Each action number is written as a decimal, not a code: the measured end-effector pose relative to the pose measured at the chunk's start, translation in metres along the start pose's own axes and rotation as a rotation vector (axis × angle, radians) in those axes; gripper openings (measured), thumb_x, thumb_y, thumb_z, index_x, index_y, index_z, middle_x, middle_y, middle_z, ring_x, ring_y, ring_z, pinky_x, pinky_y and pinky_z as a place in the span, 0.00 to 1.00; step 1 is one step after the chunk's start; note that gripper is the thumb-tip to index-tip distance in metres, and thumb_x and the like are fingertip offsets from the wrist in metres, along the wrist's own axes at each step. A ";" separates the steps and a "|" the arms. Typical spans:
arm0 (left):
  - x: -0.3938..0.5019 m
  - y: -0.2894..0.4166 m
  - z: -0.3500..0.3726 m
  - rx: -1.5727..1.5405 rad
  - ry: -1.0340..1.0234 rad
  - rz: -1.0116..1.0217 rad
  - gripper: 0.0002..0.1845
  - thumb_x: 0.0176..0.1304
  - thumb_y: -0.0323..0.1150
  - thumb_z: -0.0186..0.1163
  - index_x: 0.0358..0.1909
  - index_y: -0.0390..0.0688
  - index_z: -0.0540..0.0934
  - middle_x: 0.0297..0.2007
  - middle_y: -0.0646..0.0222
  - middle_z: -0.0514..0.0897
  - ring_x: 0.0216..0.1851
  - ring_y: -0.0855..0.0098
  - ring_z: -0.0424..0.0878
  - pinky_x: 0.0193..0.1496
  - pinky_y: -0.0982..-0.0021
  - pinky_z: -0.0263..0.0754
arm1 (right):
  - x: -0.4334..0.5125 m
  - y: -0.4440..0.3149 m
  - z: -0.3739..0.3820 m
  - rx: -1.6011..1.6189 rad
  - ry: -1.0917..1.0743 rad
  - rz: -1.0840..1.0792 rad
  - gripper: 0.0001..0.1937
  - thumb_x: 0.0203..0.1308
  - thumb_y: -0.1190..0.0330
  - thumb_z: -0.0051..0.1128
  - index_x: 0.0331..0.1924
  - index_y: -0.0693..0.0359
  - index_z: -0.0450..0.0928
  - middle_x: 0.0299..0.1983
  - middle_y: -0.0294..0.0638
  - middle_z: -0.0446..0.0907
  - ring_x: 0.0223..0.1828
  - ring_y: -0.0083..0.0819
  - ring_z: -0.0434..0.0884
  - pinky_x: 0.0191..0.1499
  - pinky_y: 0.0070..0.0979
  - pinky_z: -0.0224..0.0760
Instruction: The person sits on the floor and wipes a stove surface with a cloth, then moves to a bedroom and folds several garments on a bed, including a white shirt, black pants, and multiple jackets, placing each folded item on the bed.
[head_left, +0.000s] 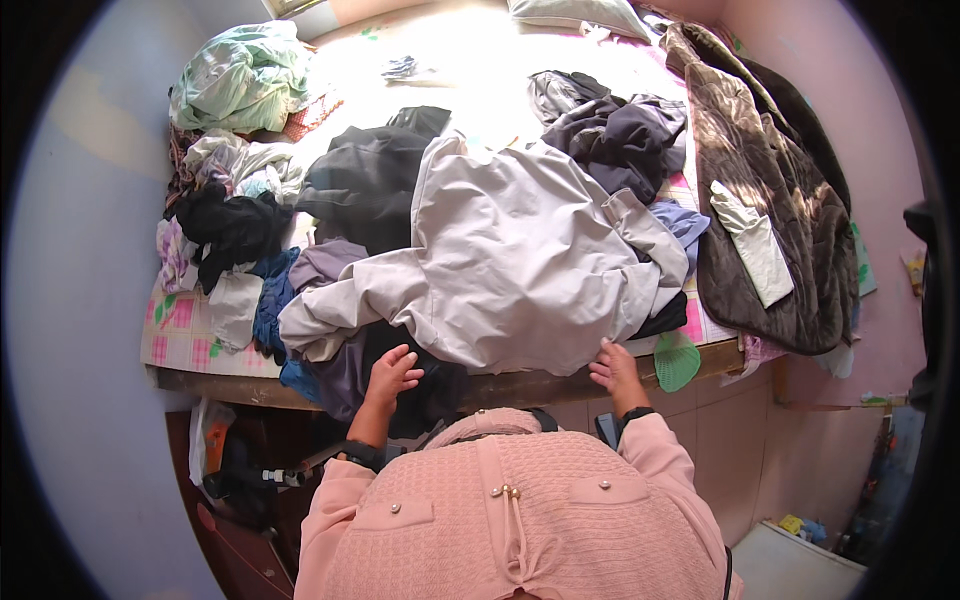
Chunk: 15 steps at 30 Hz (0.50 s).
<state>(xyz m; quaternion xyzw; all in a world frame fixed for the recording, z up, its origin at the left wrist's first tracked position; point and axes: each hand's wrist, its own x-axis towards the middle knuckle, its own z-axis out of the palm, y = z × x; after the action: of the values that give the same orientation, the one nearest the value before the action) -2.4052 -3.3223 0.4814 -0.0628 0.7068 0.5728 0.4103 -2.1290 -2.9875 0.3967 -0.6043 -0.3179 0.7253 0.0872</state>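
A light grey long-sleeved garment lies spread over the front of the bed, its surface wrinkled. One sleeve reaches left; the other sleeve is bent at the right. My left hand is just below the left sleeve, fingers apart and holding nothing. At the garment's lower right edge is my right hand, its fingers apart and one fingertip at the fabric; I see no cloth gripped. Beneath and behind the garment are a dark grey garment and a mauve cloth.
Dark clothes are heaped behind right, mixed clothes at left. A brown plush blanket bears a folded white cloth. A green mesh piece hangs over the wooden bed edge. A green bundle sits far left.
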 end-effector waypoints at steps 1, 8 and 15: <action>0.004 0.001 0.005 -0.035 0.015 -0.001 0.28 0.57 0.38 0.61 0.58 0.38 0.66 0.43 0.65 0.79 0.33 0.74 0.81 0.32 0.77 0.74 | 0.001 0.003 0.006 0.002 -0.005 0.012 0.26 0.50 0.55 0.62 0.52 0.54 0.66 0.37 0.38 0.76 0.32 0.37 0.79 0.28 0.35 0.73; 0.046 0.007 0.025 0.086 0.139 -0.003 0.25 0.55 0.40 0.62 0.52 0.40 0.71 0.37 0.66 0.80 0.19 0.76 0.78 0.15 0.82 0.68 | 0.014 0.004 0.003 0.048 0.261 -0.054 0.28 0.50 0.58 0.62 0.54 0.56 0.63 0.44 0.42 0.72 0.35 0.39 0.76 0.32 0.34 0.70; 0.065 0.002 0.013 0.035 0.123 -0.001 0.08 0.57 0.32 0.52 0.38 0.44 0.75 0.28 0.73 0.78 0.22 0.75 0.78 0.20 0.76 0.70 | 0.016 -0.005 -0.001 0.050 0.093 -0.178 0.09 0.51 0.64 0.57 0.35 0.53 0.73 0.34 0.36 0.75 0.31 0.31 0.76 0.33 0.32 0.70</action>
<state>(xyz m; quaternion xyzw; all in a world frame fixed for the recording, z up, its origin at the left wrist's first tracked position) -2.4428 -3.2856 0.4404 -0.0909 0.7408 0.5551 0.3672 -2.1339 -2.9748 0.3864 -0.6043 -0.3478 0.6936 0.1812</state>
